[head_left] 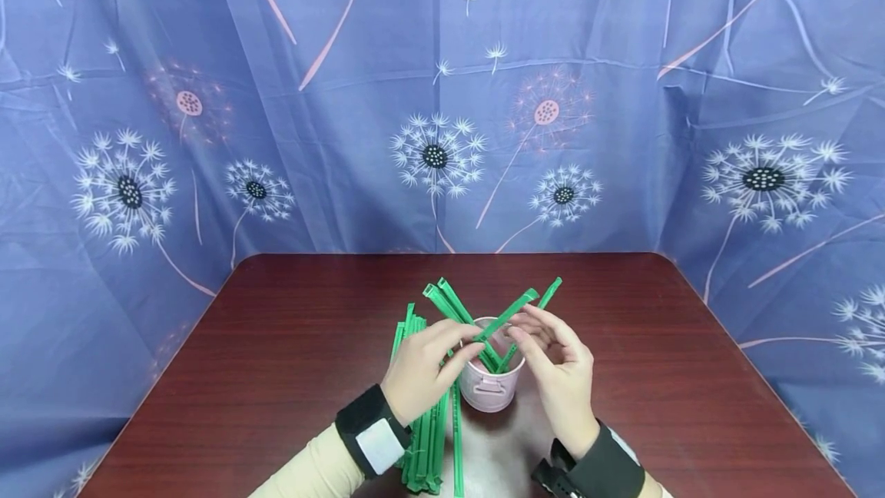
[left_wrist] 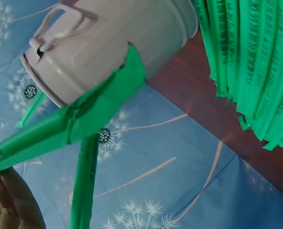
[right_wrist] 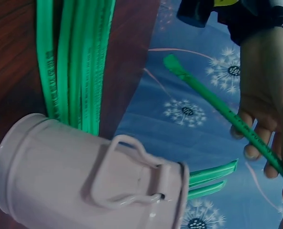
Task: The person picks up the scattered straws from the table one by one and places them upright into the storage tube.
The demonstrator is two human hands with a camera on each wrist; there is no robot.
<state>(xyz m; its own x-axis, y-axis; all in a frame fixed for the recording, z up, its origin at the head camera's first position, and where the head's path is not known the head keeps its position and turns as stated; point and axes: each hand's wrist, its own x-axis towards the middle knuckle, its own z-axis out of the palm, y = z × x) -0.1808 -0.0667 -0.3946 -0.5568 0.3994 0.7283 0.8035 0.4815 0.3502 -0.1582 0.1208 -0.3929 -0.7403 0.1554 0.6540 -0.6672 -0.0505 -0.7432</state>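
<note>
At six o'clock on the dark red table (head_left: pixel 290 344), close to the near edge: a small pale pink bucket (head_left: pixel 488 389), upright, wire handle lying against its side. Inside it, several green sticks (head_left: pixel 452 306), leaning out in a fan, some toward eleven o'clock, others toward one o'clock.

At nine o'clock of the bucket, just beside it: the left hand (head_left: pixel 422 369), fingers curled, fingertips pinching one green stick (head_left: pixel 508 315) low on its shaft over the bucket's mouth. Upper end of that stick slanting up toward one o'clock. Seen also from the left wrist camera, thick and near across the frame, with the bucket (left_wrist: pixel 108 47) behind it.

At three o'clock of the bucket: the right hand (head_left: pixel 560 363), raised a little above the rim, fingers loosely bent and half spread, tips close to the slanting sticks. Hard to tell from the head view whether touching or gripping any. Nothing plainly held.

Under the left wrist, running from the bucket toward six o'clock: a flat bundle of green sticks (head_left: pixel 429 444) lying on the table, touching or nearly touching the bucket's left side. Same bundle in the right wrist view (right_wrist: pixel 77 62), printed lettering along the strips, ends meeting the bucket (right_wrist: pixel 84 176).

At twelve o'clock, behind the table and round both sides: a blue dandelion-print cloth (head_left: pixel 442 98).

Black bands on both wrists.
</note>
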